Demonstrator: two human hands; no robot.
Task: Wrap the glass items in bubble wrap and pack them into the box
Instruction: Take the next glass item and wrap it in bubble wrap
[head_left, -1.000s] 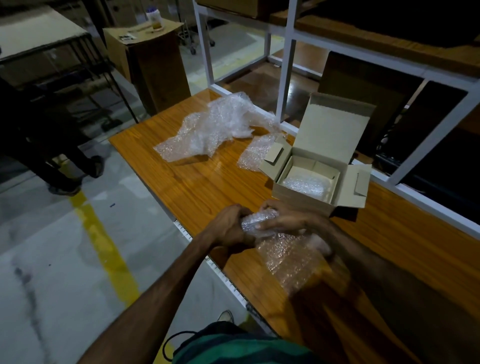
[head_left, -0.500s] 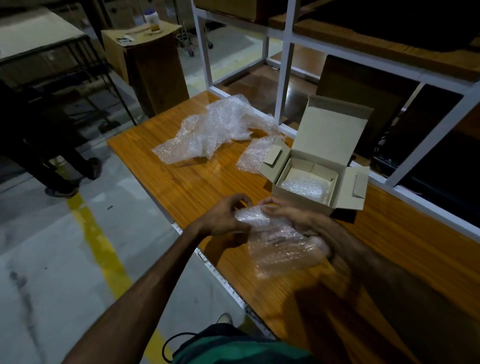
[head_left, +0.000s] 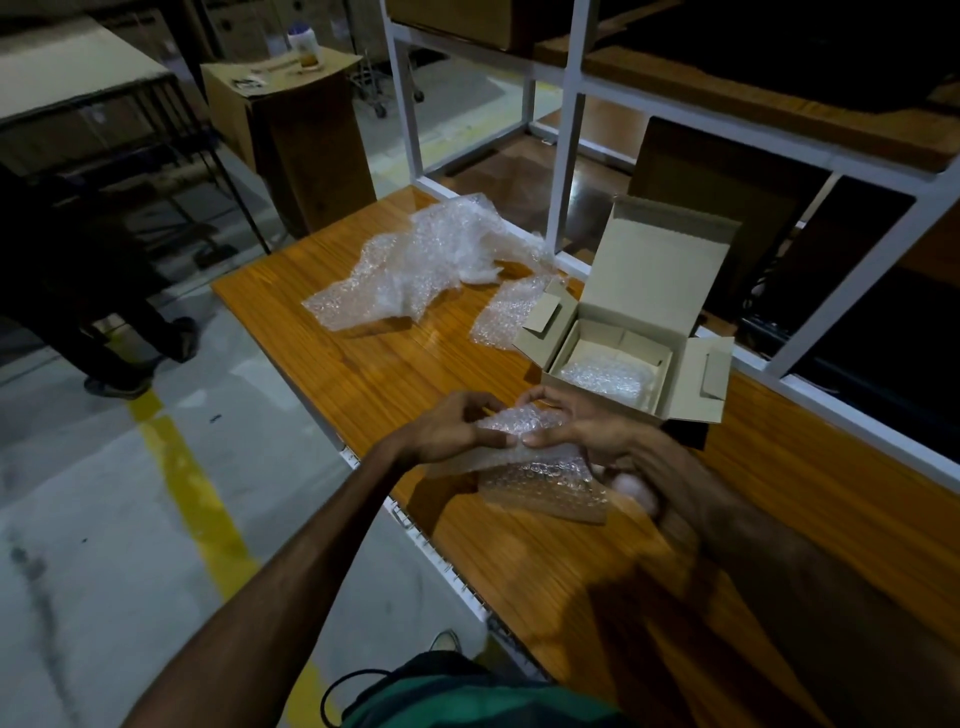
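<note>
A small bundle of bubble wrap (head_left: 519, 423) sits between my two hands just above the wooden table (head_left: 374, 374); the glass item inside is hidden. My left hand (head_left: 447, 428) pinches its left side and my right hand (head_left: 587, 431) grips its right side, thumbs meeting in front. The loose tail of the wrap (head_left: 545, 480) hangs down onto the table. Just behind my hands stands the open cardboard box (head_left: 649, 270), lid up, with one bubble-wrapped bundle (head_left: 602, 376) inside.
A large crumpled sheet of bubble wrap (head_left: 431, 265) and a smaller piece (head_left: 509, 317) lie at the table's far end. A white shelf frame (head_left: 569, 124) rises behind the box. A tall cardboard carton (head_left: 291, 124) and a person's legs (head_left: 130, 338) are on the floor at left.
My hands have rolled the bundle further and lifted it slightly toward the box; the loose tail of wrap has become shorter and lies flatter on the table.
</note>
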